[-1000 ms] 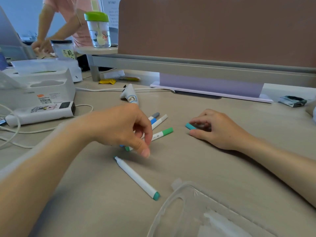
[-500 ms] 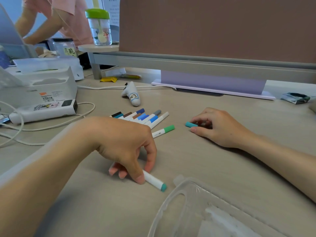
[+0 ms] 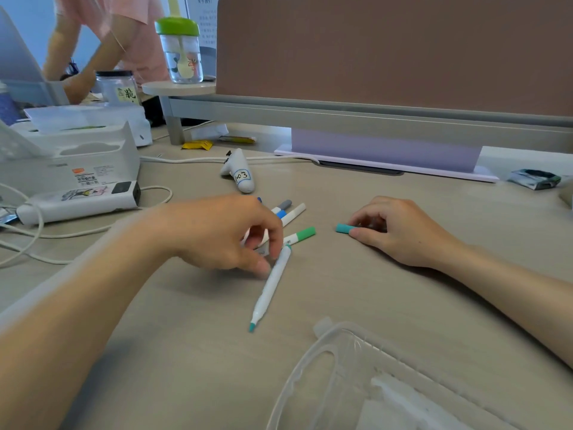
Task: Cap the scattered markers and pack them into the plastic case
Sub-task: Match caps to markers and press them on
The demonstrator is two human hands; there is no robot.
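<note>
The left hand [image 3: 223, 234] is pinching the rear of the bare-tipped marker [image 3: 269, 290], on the desk [image 3: 403, 305] near the case [image 3: 347, 336]; the right hand [image 3: 403, 231] is gripping a teal cap [image 3: 343, 228]. I am judging the marker light, stiff and slick: hold mid-barrel.

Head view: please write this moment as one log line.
left hand pinches uncapped marker | right hand holds teal cap | plastic case nearest camera

Centre frame, the marker [image 3: 273, 283] has a white barrel and a teal tip, and the loose cap [image 3: 343, 228] to its right is the same teal. Just above lies a white pen [image 3: 302, 234] capped in green. Tabletop [image 3: 186, 336]: pale beige. Lower right, the case [image 3: 310, 383] is clear. Upper left, a bottle [image 3: 181, 57] with a lime-green lid.
</note>
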